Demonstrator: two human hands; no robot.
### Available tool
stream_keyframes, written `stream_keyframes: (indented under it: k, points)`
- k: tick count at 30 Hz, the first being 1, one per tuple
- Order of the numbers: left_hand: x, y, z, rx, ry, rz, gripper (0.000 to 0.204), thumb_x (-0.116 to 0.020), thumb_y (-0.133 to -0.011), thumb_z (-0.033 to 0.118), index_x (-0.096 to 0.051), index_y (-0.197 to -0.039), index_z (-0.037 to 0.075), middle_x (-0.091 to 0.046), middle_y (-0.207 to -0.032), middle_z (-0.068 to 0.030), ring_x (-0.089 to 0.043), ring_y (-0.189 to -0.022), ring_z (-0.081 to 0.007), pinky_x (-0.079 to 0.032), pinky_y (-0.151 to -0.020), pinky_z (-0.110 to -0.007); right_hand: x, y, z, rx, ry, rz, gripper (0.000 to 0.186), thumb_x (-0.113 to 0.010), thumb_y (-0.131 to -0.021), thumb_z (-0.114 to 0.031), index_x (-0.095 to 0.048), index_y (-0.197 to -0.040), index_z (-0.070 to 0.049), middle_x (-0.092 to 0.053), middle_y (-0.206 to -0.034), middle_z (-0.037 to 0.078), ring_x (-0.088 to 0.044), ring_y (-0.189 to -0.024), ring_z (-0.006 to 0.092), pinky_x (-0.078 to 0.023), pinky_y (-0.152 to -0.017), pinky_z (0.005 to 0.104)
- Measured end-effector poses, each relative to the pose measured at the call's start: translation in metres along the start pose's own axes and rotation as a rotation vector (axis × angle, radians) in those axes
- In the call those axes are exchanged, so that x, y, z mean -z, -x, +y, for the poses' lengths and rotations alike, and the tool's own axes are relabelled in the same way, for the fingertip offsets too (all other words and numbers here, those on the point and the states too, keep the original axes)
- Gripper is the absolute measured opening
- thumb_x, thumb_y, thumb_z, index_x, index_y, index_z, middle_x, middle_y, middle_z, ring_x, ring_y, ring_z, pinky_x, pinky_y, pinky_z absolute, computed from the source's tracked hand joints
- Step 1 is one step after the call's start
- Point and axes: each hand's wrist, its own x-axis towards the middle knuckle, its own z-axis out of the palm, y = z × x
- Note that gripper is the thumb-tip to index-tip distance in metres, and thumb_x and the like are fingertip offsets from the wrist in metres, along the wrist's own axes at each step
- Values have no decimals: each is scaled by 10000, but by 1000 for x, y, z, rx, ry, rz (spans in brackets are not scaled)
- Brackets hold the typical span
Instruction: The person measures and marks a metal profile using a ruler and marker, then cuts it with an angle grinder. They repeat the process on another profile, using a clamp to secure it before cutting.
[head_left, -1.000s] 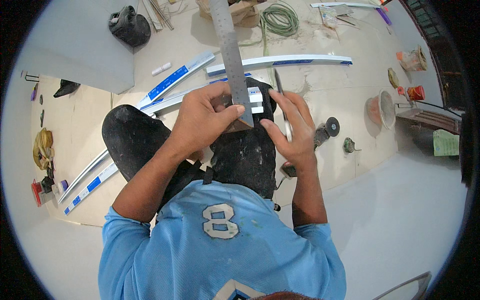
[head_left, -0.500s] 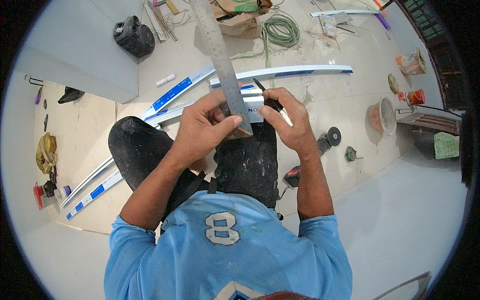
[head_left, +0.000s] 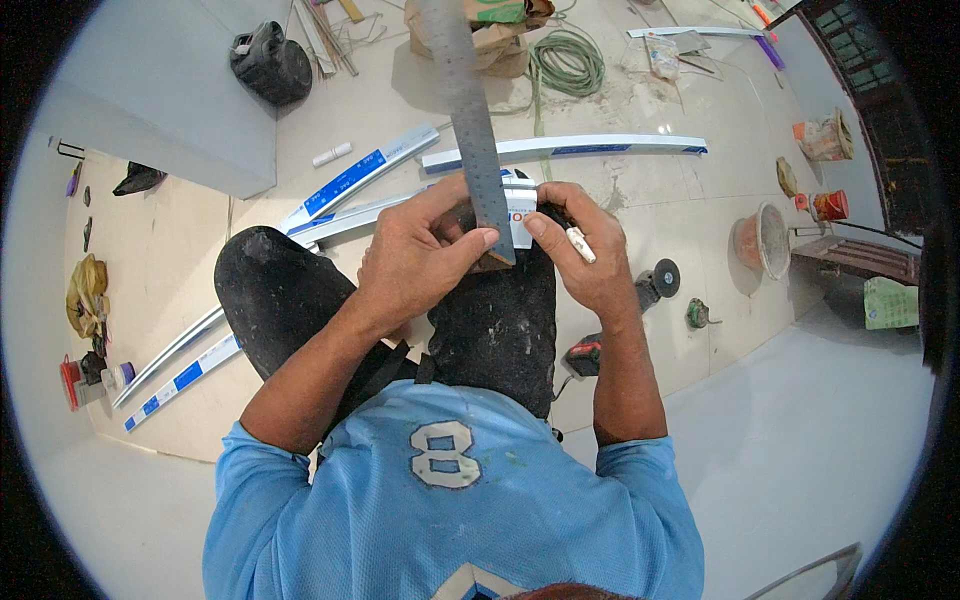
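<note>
My left hand [head_left: 420, 250] is closed on a long metal set square [head_left: 480, 170], thumb on its angled base and blade pointing up over a short white profile piece [head_left: 520, 230] above my dark-trousered right knee. My right hand [head_left: 575, 240] is closed, its fingers and thumb at the right end of that piece, and it holds a white marker [head_left: 582, 245] with the tip hidden among the fingers. Behind them lie several long white strips with blue film [head_left: 355, 180] on the tiled floor.
An angle grinder [head_left: 655, 285], a drill [head_left: 585, 355], a green tool [head_left: 698, 313] and a bucket [head_left: 760, 240] lie to the right. Ahead are a hose coil [head_left: 565, 62], paper sacks [head_left: 430, 40] and a black case [head_left: 270, 63]. A wall corner [head_left: 200, 120] stands at the left.
My right hand has closed in from the right onto the white piece, and the marker in it has turned, its tip now hidden. The square stays in my left hand, slightly shifted.
</note>
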Motion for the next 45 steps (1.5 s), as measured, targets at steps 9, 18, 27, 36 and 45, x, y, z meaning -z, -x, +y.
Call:
stream_keyframes:
  k: [9,18,27,36,45]
  points:
    - [-4,4,4,40,-79,13,635,-795,-946,51,-636,-1561,69,-784,-1128,-37,-651,-846,-63,-567,-759,-261,0,2,4,29,60,-37,287,-752,-1035,-206,-703,-1200,23,-753,-1023,201,-748,-927,309,-575,-824,417]
    - [-2,8,3,50,-81,25,619,-799,-942,45,-652,-1543,68,-786,-1148,-39,-653,-850,-66,-571,-761,-262,-2,7,3,34,54,-29,297,-753,-1036,-191,-698,-1216,38,-760,-1060,224,-765,-956,326,-589,-850,424]
    - [-4,12,-1,67,-50,3,670,-775,-960,27,-586,-1601,73,-792,-1159,-44,-665,-856,-54,-577,-773,-244,-6,10,5,-1,45,-31,297,-744,-1048,-209,-698,-1221,29,-761,-1072,217,-772,-982,330,-593,-854,423]
    - [-6,9,-7,62,-72,20,644,-778,-954,30,-619,-1577,80,-794,-1156,-42,-668,-835,-54,-581,-769,-246,-4,10,7,1,69,-43,304,-747,-1047,-207,-698,-1239,25,-765,-1090,214,-768,-999,327,-591,-880,427]
    - [-7,6,-5,50,-48,40,660,-801,-940,57,-620,-1574,67,-783,-1185,-12,-623,-843,-34,-546,-754,-232,-4,7,5,-13,45,-42,282,-762,-1027,-178,-708,-1219,21,-765,-1076,215,-769,-993,322,-589,-877,416]
